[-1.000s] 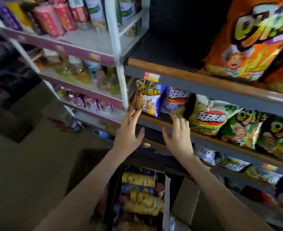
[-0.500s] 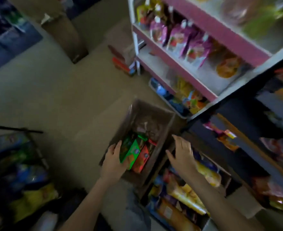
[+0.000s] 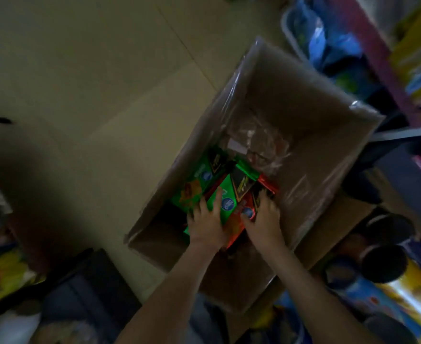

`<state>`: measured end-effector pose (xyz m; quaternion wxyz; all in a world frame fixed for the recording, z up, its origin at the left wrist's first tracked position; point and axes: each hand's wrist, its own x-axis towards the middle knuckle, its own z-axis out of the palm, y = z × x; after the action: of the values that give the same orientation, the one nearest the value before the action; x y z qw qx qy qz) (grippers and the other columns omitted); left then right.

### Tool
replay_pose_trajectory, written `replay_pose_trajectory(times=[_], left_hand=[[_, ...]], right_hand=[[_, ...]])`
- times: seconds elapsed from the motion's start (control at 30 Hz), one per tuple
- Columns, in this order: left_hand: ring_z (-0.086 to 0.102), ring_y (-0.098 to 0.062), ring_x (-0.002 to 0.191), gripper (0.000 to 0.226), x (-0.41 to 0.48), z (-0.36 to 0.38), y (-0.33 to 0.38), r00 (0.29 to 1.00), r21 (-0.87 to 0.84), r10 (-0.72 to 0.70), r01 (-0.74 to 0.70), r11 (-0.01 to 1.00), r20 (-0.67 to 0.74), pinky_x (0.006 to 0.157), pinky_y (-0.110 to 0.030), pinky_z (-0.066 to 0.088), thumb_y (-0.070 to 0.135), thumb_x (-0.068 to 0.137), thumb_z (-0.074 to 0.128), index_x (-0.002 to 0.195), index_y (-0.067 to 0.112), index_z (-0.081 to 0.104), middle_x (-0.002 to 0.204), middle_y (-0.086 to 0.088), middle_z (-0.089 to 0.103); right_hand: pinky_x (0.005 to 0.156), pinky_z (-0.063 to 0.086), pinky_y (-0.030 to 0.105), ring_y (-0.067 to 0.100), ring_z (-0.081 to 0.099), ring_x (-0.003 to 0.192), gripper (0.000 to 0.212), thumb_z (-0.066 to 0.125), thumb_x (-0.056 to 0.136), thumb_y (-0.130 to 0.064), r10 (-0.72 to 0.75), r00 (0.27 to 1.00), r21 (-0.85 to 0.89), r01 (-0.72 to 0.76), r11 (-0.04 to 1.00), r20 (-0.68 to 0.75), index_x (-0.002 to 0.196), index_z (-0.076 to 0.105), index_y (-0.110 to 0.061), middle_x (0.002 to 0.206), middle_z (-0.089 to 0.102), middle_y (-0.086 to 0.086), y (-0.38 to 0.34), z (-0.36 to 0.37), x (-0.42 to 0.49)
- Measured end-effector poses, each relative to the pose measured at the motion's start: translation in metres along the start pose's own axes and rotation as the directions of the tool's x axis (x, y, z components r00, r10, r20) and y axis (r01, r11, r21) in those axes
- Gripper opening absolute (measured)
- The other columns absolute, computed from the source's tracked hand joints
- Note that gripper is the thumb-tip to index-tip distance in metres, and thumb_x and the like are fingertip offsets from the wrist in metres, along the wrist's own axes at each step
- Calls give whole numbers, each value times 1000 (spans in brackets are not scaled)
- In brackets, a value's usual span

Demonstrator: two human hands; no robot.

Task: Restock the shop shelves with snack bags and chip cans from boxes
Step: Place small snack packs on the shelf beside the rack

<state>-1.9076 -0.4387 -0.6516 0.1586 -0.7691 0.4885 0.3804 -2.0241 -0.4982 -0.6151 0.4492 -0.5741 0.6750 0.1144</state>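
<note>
The left hand and the right hand cover the near ends of the green bags and the red bag in the box. It is too dark to tell if the hands grip the bags or only touch them. The words on the bags are too blurry to read. The arms hide the box's near wall. Far right, the shelf is a blur. Near right, the chip cans are cut off by the edge.
</note>
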Motion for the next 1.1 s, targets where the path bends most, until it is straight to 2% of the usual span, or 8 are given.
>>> replay_pose_trajectory(times=[0.1,0.2,0.43,0.63,0.8,0.9,0.97,1.1], left_hand=[[35,-35,135,108,17,19,0,997,38,-46,44,998,66,107,-46,35,48,90,59,147,29,-30,153,-18,22],[41,-35,129,107,19,20,-3,998,21,-47,46,999,39,98,-47,42,36,91,60,145,32,-32,145,-18,31],[45,-38,121,112,2,-12,-9,1000,-311,-10,13,950,10,95,-50,45,39,83,70,147,44,-21,131,-17,41],[50,-37,117,115,-11,-38,1,988,-521,77,-135,843,-132,90,-50,49,31,79,71,133,67,-23,127,-11,42],[34,-14,132,110,-6,-53,14,958,-598,242,-287,749,-157,104,-29,36,46,77,78,134,63,-15,142,-1,36],[20,-8,144,94,11,-53,5,956,-700,246,-287,654,-162,112,-31,25,68,79,62,135,68,-14,156,5,22],[22,-11,144,84,24,-42,-1,961,-673,159,-273,687,-227,111,-27,23,67,86,49,142,57,-13,159,-2,22],[30,-37,138,98,37,-7,2,991,-493,19,-84,866,-136,107,-45,33,42,92,60,148,38,-20,152,-21,23]], right_hand=[[112,18,31,30,20,142,81,66,90,-21,88,995,113,-94,989,52,152,16,-7,154,24,16,7,15,17],[113,18,32,28,17,144,85,67,90,-23,108,991,153,-119,981,79,153,12,-8,158,19,13,10,22,24],[114,24,39,26,17,145,91,69,88,-27,76,990,302,-109,947,119,155,7,-21,158,19,7,2,11,20],[106,40,37,12,47,125,84,72,84,-31,33,951,707,-252,661,308,151,21,-32,142,46,-5,-15,-8,18],[99,48,51,24,55,122,100,78,54,-51,144,977,758,-215,615,160,142,35,-34,137,55,2,-12,-18,34],[99,49,45,24,58,116,81,79,64,-39,178,983,740,-155,654,48,134,41,-26,131,58,6,-8,-39,43],[94,49,35,20,60,107,58,76,79,-17,181,982,733,-84,675,-54,127,43,-24,123,62,8,-7,-53,50],[93,45,28,16,54,112,70,68,88,-11,207,960,736,0,677,-190,145,29,-18,125,53,1,-3,-68,68]])
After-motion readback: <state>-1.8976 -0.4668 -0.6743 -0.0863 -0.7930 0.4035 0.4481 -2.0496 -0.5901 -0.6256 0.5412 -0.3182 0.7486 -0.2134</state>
